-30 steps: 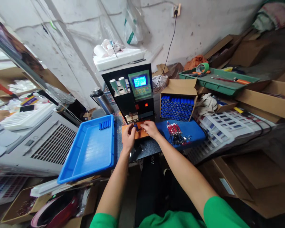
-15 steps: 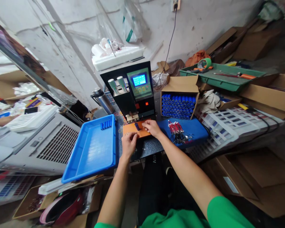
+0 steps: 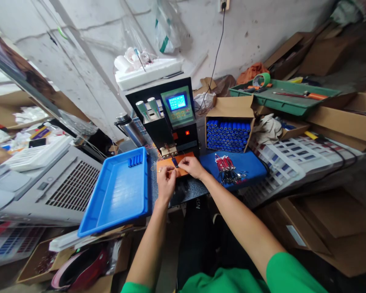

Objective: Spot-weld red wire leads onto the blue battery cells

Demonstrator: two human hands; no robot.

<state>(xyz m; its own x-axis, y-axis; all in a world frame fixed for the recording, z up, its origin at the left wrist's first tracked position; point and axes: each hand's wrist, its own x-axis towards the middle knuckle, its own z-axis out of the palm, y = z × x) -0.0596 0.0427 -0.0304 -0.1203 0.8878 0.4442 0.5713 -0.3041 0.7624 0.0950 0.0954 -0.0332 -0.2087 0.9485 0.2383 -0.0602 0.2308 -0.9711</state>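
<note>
A dark blue battery cell [image 3: 175,162] lies on the orange work plate [image 3: 164,163] below the electrodes [image 3: 168,151] of a black spot welder [image 3: 152,136]. My left hand [image 3: 166,183] is at the plate's left front edge, its fingers closed in a pinch close to the cell. From the right, my right hand [image 3: 192,167] pinches at the cell's near end. Whatever is between the fingers of either hand is too small to make out. Red and black wire leads [image 3: 227,169] lie bundled on a blue pad [image 3: 209,162] by my right forearm.
To the left, a blue tray [image 3: 117,199] holds several blue cells [image 3: 135,160]. An open carton [image 3: 230,106] packed with cells stands right of the welder. Behind the tray is a steel flask [image 3: 131,129]. A green tool tray [image 3: 289,101] sits farther right.
My right hand has moved left and slightly down, bringing its fingertips to the cell. The left fingers have come up a little. The view has shifted slightly.
</note>
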